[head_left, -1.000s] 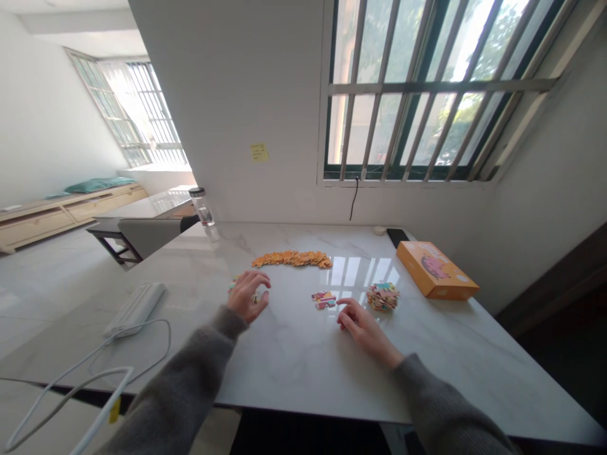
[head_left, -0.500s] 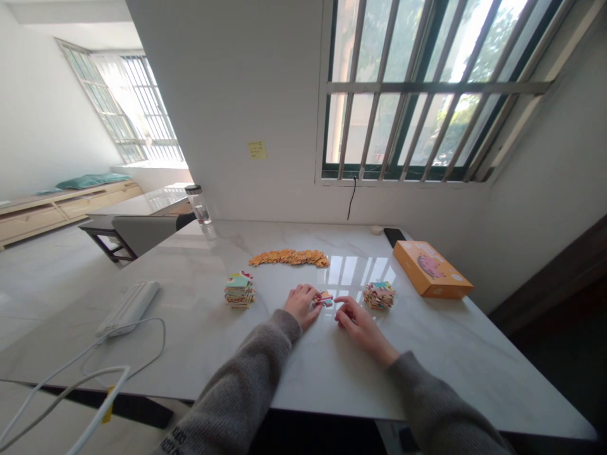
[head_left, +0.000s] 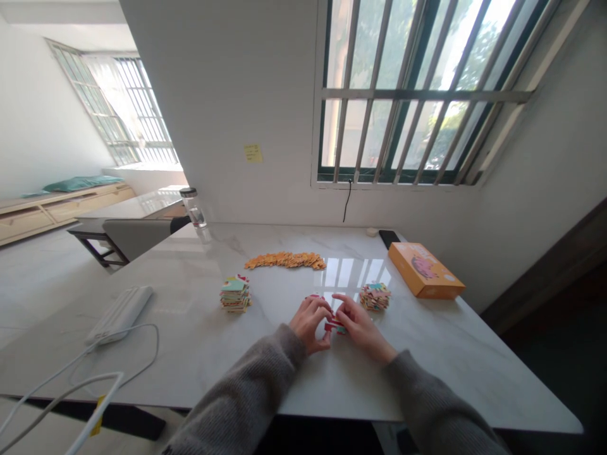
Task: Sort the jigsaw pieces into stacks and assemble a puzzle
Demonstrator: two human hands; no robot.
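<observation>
Head view: red-and-teal jigsaw pieces (head_left: 329, 327) with obscured outlines, at lower centre of frame, partly covered by left hand (head_left: 310, 322) and right hand (head_left: 359, 323). Curled, slightly parted fingers on both; indeterminable grip.

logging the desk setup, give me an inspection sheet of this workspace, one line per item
Surface: white marbled table, glossy, with window reflections.
Puzzle pieces: small pieces between the hands; left stack, right stack and orange row around them.
Clutter: orange box and dark flat object at right; bottle at far left.
Hands: left hand and right hand at the small pieces; grip unclear.
Cables: white cables by the power strip; black cord below the window.
Surroundings: barred window; yellow note on the wall.
</observation>
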